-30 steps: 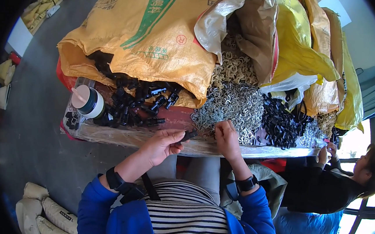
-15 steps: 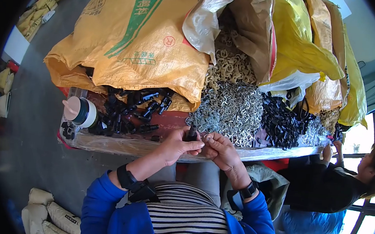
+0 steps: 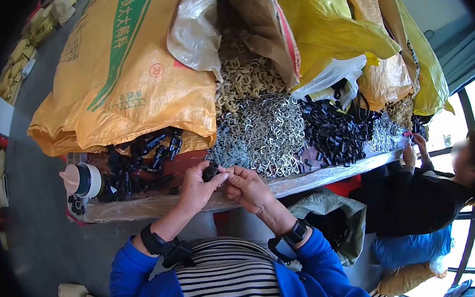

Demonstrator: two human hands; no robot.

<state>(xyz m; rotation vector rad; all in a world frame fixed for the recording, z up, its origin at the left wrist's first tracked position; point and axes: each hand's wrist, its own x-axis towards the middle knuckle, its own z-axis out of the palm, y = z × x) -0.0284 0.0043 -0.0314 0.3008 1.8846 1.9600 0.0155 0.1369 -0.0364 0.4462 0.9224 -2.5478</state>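
Observation:
My left hand (image 3: 194, 189) is closed around a short black plastic piece (image 3: 210, 171), whose end sticks up between thumb and fingers. Right beside it, my right hand (image 3: 249, 191) pinches with thumb and forefinger at the left thumb's tip; whatever lies in that pinch is too small to make out. Both hands are above the table's near edge. Beyond them lie a heap of small grey metal parts (image 3: 234, 150) and a larger heap of silver metal loops (image 3: 277, 130). Similar black plastic pieces (image 3: 129, 176) are piled to the left.
A large orange woven sack (image 3: 141, 93) spills black pieces. Beige loops (image 3: 248, 82) and small black parts (image 3: 342, 129) lie farther along the table. A pink-lidded cup (image 3: 87, 181) stands at the left corner. Another person (image 3: 429, 191) works at right, near an open grey-green sack (image 3: 349, 213).
The whole view has swung, shifting the sacks and table leftward and tilting the table edge. My hands stay together at the black piece, which remains in my left hand.

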